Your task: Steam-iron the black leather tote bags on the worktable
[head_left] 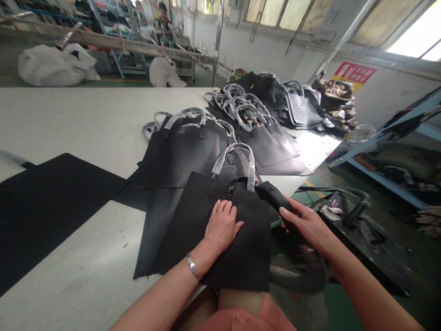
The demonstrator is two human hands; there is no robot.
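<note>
My left hand (223, 223) lies flat on a black bag panel (182, 230), fingers stretched out and pressing on its face. This panel has a loop handle (243, 149) wrapped in clear plastic at its top edge, and a thin black tab (237, 181) beneath the loop. At the panel's right side, my right hand (298, 216) is closed around a wide black strap (270, 195). The strap's upper end rests near the foot of the handle. Its lower part hangs in a blurred curve beyond the table edge. More black panels lie under the one I touch.
Behind are piles of black panels (186, 149) with plastic-wrapped handles. A large black sheet (62, 197) lies left on the white table (86, 119). A black stand (365, 239) is beside the table at right, near a blue shelf (389, 177). A person (163, 18) is far back.
</note>
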